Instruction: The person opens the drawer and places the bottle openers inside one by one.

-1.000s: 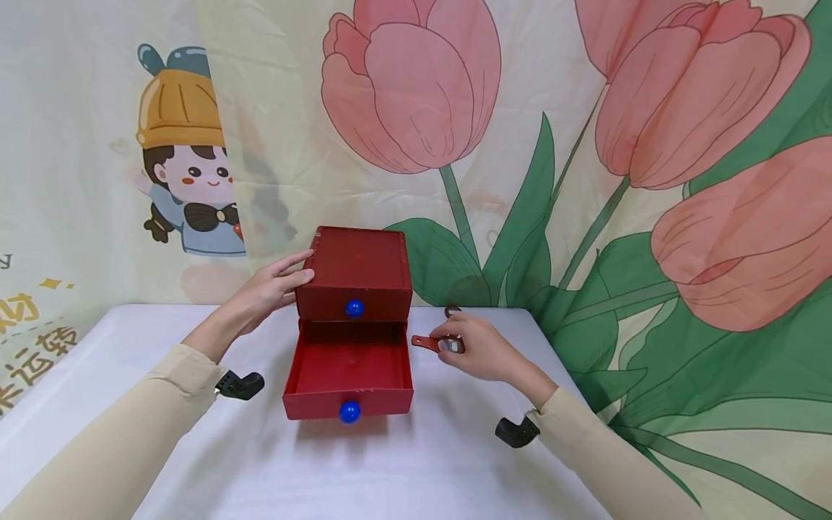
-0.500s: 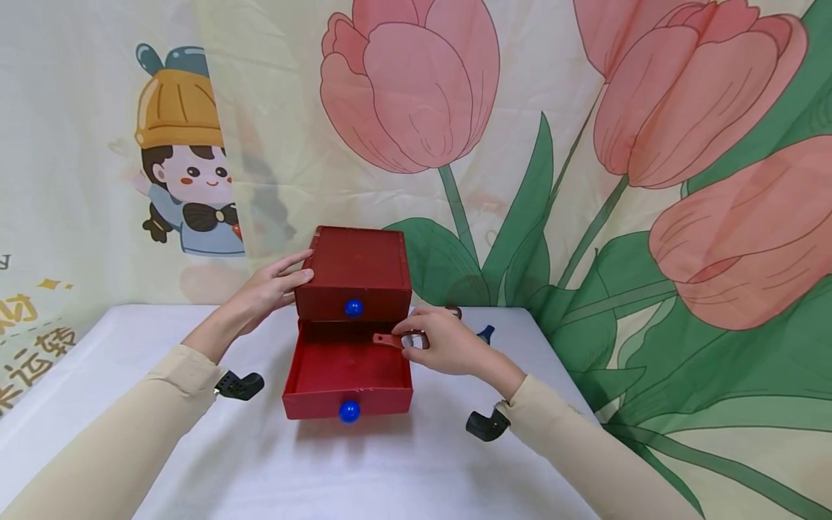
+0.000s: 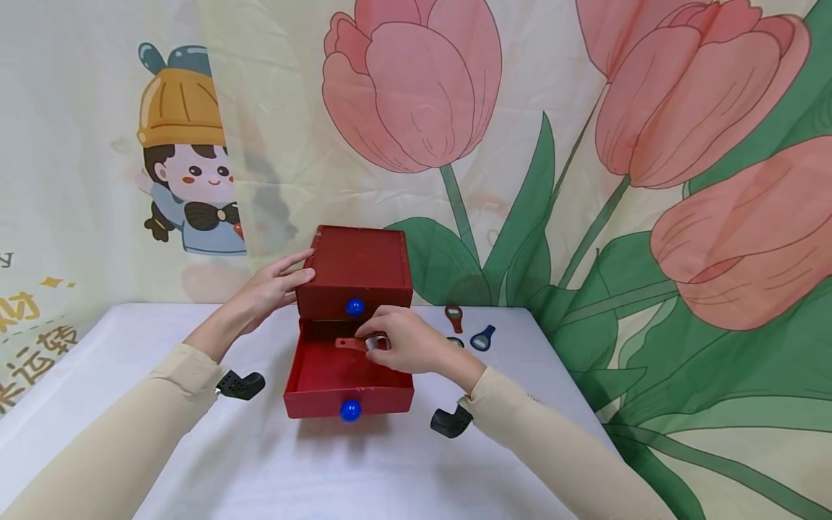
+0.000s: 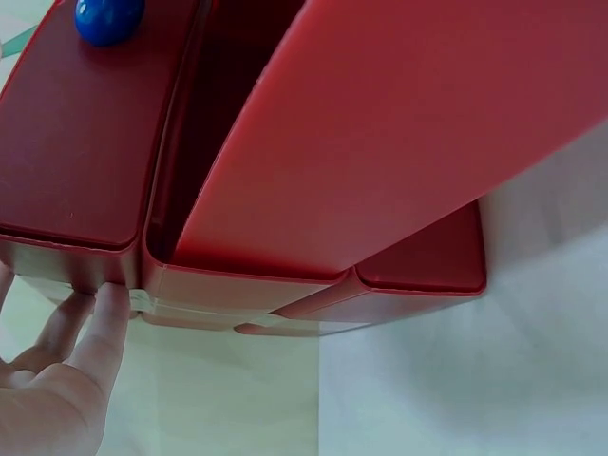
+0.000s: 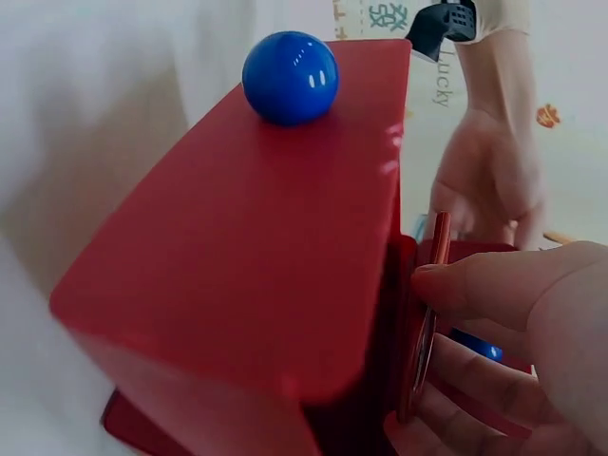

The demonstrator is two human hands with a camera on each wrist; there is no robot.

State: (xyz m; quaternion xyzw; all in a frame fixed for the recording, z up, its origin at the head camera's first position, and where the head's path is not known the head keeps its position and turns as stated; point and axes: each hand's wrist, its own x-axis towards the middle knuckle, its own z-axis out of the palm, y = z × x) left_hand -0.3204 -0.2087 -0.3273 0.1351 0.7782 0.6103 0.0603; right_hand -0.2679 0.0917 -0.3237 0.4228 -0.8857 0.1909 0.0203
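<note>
A dark red drawer cabinet (image 3: 357, 258) stands at the table's far side, its top drawer closed and the drawer below (image 3: 349, 401) pulled out. My left hand (image 3: 266, 292) rests its straight fingers against the cabinet's left side; the left wrist view shows those fingertips (image 4: 112, 302) touching the side wall. My right hand (image 3: 409, 343) is over the pulled-out drawer. Between thumb and fingers it pinches a flat red bottle opener (image 3: 349, 344) with a round head and a holed handle pointing left. In the right wrist view the opener (image 5: 425, 347) is seen edge-on behind the drawer front.
Right of the cabinet lie a red opener (image 3: 455, 318), a blue opener (image 3: 482, 338) and another round-headed one (image 3: 456, 341) partly hidden behind my right hand. Each drawer front seen from the head has a blue knob (image 3: 350, 411). A printed cloth (image 3: 520, 144) hangs behind the white table (image 3: 260, 448).
My right hand has moved left with the red bottle opener, from beside the cabinet to over the pulled-out drawer, uncovering the openers on the table. My left hand has stayed in place.
</note>
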